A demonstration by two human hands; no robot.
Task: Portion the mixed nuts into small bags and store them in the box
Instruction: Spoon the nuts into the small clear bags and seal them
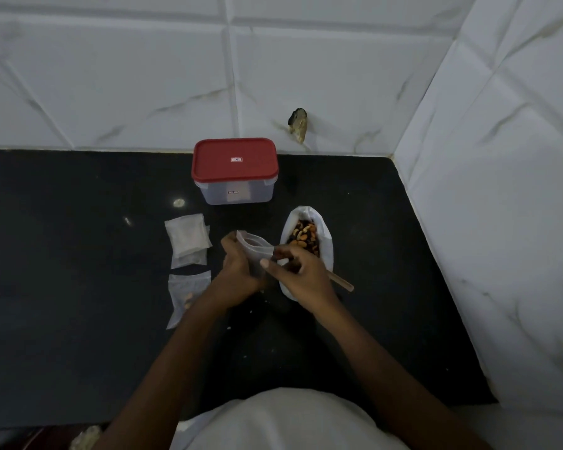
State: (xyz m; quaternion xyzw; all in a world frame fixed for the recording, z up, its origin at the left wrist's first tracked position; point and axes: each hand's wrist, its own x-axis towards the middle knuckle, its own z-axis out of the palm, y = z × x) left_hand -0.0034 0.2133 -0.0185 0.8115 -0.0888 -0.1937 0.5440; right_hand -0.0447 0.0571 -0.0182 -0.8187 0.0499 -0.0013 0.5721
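A small clear zip bag (253, 249) is held upright between both hands over the black counter. My left hand (238, 267) grips its left side. My right hand (298, 276) pinches the bag's right top edge, and a wooden spoon handle (340, 282) sticks out from under this hand. Just right of the hands stands a white bag of mixed nuts (306, 238), open at the top. The clear box with a red lid (235, 170) stands closed at the back near the wall.
A stack of small bags (187, 238) lies left of my hands, and another small bag (186, 295) with a few nuts lies nearer me. Tiled walls close off the back and right. The black counter (62, 254) spreads out to the left.
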